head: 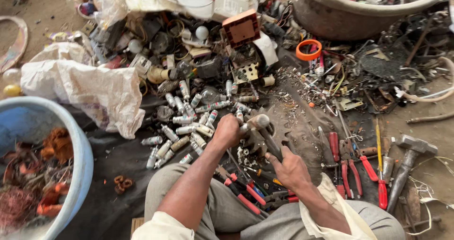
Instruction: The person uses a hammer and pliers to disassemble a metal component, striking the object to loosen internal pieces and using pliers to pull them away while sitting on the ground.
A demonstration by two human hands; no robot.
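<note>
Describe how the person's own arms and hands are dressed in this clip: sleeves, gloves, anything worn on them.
Both hands are bare, with no gloves: the left hand and the right hand. The forearms are uncovered too. Pale cream fabric sleeves are pushed up near the elbows, the left sleeve and the right sleeve, the latter loose and folded. No watch, rings or bracelets can be seen.

Hands (227, 131) sit at centre; cylinders (184, 122) lie at ten o'clock, tub (82, 159) at eight, pliers (350, 167) at three, basin (340, 18) at one.
</note>
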